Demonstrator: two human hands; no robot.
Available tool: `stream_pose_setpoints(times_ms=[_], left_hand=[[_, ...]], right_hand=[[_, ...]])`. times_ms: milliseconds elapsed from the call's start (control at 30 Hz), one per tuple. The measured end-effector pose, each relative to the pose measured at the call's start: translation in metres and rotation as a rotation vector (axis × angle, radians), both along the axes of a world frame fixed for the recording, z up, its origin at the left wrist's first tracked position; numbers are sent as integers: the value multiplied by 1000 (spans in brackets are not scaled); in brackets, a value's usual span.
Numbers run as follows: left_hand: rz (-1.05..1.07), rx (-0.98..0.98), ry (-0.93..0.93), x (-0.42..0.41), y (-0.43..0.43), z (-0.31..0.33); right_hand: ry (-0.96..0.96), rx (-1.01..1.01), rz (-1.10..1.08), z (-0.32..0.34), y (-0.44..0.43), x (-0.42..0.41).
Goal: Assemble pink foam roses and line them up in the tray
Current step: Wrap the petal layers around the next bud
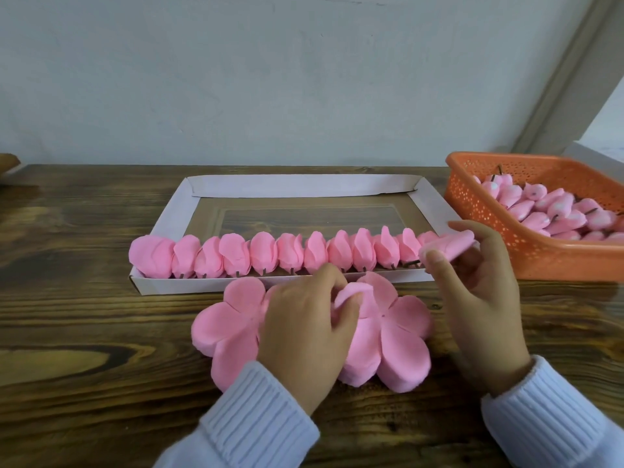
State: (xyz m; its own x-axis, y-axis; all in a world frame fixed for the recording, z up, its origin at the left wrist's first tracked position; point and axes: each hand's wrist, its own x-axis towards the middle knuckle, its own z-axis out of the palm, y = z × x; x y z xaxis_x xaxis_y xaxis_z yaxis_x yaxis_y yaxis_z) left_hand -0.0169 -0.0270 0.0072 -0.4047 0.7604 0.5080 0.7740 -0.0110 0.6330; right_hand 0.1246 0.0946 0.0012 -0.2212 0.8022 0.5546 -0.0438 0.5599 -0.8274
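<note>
Fingers (320,278) of the left hand (304,319) pinch a petal (351,292) up from the foam stack (401,342), lower centre; the right hand (483,292) grips another sheet (449,246) by the roses (256,255) at the tray's (236,286) right end. Two sheets, seemingly stuck, could lift together or tear.

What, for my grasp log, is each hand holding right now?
Left hand: pinches a petal of the foam petal stack.
Right hand: holds a loose foam petal piece.

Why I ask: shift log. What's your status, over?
Left hand pinching a curled pink foam petal from the flat petal stacks. Right hand holding second pink foam petal. One row of pink foam roses along white cardboard tray, near edge. Path clear.
</note>
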Motion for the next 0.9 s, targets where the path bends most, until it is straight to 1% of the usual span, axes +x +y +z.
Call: stream_pose_setpoints(times_ms=[133,233,267,333,400,433,500,567,700,800,833,900], left_hand=[[-58,76,-220,4,-1,3],[-32,48,-459,3,2,3],[-13,35,-558,1,3,2],[2,22,-813,-1,5,2],[-32,41,-1092,-1,6,4],[-51,61,-1203,-1,7,6],[-111,95,-1382,0,7,10],[-206,110,-1521,-1,8,11],[-430,115,-1617,-4,9,9],[-588,102,-1601,-4,7,7],[-624,85,-1584,-4,7,7],[-604,55,-1559,-3,6,7]], right_hand=[[74,-40,110,5,-2,0],[93,-67,250,8,-5,0],[105,-88,291,8,-7,0],[119,-121,350,9,-9,0],[104,-128,398,10,-11,0],[90,-122,421,10,-12,0],[40,-85,460,11,-15,-1],[-5,-72,460,12,-19,-3],[-19,-77,409,13,-20,-4],[-46,-48,429,14,-19,-4],[-57,-31,446,14,-19,-4],[-80,-1,473,14,-21,-4]])
